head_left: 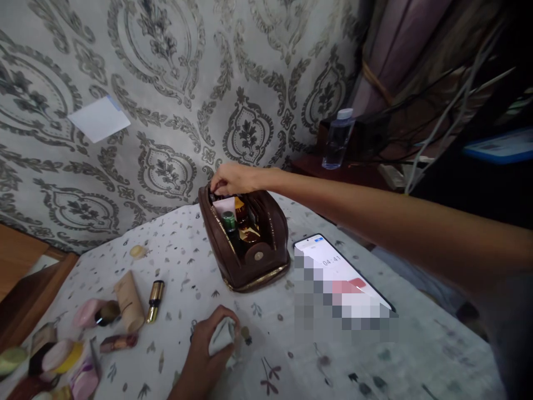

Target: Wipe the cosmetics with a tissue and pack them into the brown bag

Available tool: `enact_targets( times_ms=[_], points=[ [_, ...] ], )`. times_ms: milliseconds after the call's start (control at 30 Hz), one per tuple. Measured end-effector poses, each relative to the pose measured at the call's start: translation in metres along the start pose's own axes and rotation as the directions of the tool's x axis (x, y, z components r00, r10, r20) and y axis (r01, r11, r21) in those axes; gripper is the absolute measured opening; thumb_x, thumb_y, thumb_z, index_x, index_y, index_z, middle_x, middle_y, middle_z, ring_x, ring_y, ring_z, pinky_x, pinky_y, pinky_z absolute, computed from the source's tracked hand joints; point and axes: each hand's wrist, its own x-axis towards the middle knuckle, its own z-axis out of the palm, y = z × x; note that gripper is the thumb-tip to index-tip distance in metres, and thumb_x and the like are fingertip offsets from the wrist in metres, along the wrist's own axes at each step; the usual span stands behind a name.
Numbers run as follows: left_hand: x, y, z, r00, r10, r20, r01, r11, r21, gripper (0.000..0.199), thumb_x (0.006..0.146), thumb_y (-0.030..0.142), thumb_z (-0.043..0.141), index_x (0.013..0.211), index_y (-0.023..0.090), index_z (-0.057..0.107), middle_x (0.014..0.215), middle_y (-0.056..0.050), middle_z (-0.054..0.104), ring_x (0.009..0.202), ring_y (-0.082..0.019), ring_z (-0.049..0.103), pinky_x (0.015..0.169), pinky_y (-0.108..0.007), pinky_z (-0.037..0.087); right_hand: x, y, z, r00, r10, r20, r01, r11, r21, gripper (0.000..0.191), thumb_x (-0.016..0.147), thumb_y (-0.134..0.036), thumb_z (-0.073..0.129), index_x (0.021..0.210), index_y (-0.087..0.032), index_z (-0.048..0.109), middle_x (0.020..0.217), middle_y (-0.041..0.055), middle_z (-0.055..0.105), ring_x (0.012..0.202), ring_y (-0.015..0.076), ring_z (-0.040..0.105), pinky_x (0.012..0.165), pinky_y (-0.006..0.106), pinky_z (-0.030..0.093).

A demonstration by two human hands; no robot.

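Observation:
A brown leather makeup bag (220, 250) with a gold zip lies unzipped on the bed sheet. Inside it are a small green-capped bottle (229, 221), a pale pink item (224, 206) and several gold and dark items. My right hand (233, 180) reaches across to the bag's far end, its fingers curled down at the opening; what they pinch is hidden. Nearer to me, my left hand (212, 344) is closed around a crumpled white cloth or tissue (222, 335), just above the sheet in front of the bag.
A lit phone (333, 272) lies right of the bag. On the left are a beige squeeze tube (129, 300), a lipstick (155, 300) and several cosmetics. Behind stands a patterned wall with a paper (100, 119). A clear bottle (337, 139) and cables are at the back right.

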Motion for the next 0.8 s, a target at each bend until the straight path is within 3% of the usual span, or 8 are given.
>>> enact_targets(
  times_ms=[100, 233, 400, 567, 700, 800],
  points=[
    [0.000, 0.004, -0.003, 0.999, -0.021, 0.035, 0.021, 1.000, -0.017, 0.008, 0.075, 0.024, 0.054, 0.081, 0.022, 0.059, 0.068, 0.003, 0.057, 0.066, -0.018, 0.055, 0.067, -0.027, 0.041, -0.026, -0.014, -0.001, 0.991, -0.051, -0.126, 0.053, 0.999, 0.011, 0.024, 0.091, -0.025, 0.055, 0.092, -0.013, 0.076, 0.074, 0.0027, 0.069, 0.067, 0.0125, 0.055, 0.065, 0.026, 0.037],
    [-0.001, 0.010, -0.005, 0.999, -0.045, 0.021, 0.044, 0.999, 0.024, 0.010, 0.074, 0.021, 0.053, 0.082, 0.022, 0.060, 0.076, 0.002, 0.063, 0.076, -0.020, 0.059, 0.077, -0.028, 0.041, -0.051, -0.029, 0.004, 0.986, -0.168, -0.013, 0.168, 0.986, 0.015, 0.027, 0.087, -0.039, 0.065, 0.097, -0.015, 0.074, 0.082, 0.0032, 0.067, 0.072, 0.0145, 0.056, 0.066, 0.026, 0.036],
    [-0.002, 0.012, -0.004, 0.999, -0.050, 0.014, 0.050, 0.998, 0.046, 0.011, 0.075, 0.020, 0.052, 0.083, 0.022, 0.060, 0.081, 0.002, 0.064, 0.081, -0.021, 0.059, 0.080, -0.028, 0.040, -0.053, -0.034, 0.007, 0.976, -0.200, 0.085, 0.207, 0.975, -0.082, 0.021, 0.079, -0.024, 0.074, 0.100, -0.019, 0.071, 0.093, 0.0034, 0.061, 0.075, 0.0148, 0.053, 0.066, 0.026, 0.034],
    [0.001, 0.008, -0.005, 0.998, -0.029, 0.049, 0.027, 0.999, 0.045, 0.010, 0.076, 0.020, 0.052, 0.084, 0.022, 0.058, 0.080, 0.002, 0.063, 0.080, -0.021, 0.059, 0.079, -0.029, 0.041, -0.053, -0.031, 0.015, 0.979, -0.173, 0.109, 0.188, 0.972, -0.140, 0.032, 0.076, -0.013, 0.073, 0.107, -0.019, 0.065, 0.103, 0.0047, 0.056, 0.077, 0.0156, 0.053, 0.064, 0.027, 0.032],
    [0.001, 0.006, -0.005, 0.998, -0.016, 0.058, 0.015, 1.000, 0.016, 0.009, 0.076, 0.022, 0.052, 0.083, 0.022, 0.058, 0.074, 0.002, 0.061, 0.072, -0.019, 0.057, 0.072, -0.027, 0.041, -0.054, -0.031, 0.024, 0.980, -0.166, 0.108, 0.180, 0.974, -0.135, 0.039, 0.074, -0.011, 0.075, 0.109, -0.018, 0.060, 0.106, 0.0057, 0.056, 0.077, 0.0162, 0.053, 0.062, 0.028, 0.031],
    [-0.001, 0.005, -0.005, 0.997, -0.041, 0.058, 0.038, 0.998, 0.052, 0.012, 0.076, 0.022, 0.053, 0.085, 0.022, 0.060, 0.081, 0.001, 0.065, 0.079, -0.021, 0.059, 0.079, -0.029, 0.041, -0.055, -0.032, 0.026, 0.979, -0.158, 0.129, 0.179, 0.968, -0.177, 0.039, 0.077, -0.012, 0.075, 0.110, -0.017, 0.057, 0.107, 0.0067, 0.054, 0.076, 0.0158, 0.053, 0.060, 0.028, 0.030]
  ],
)
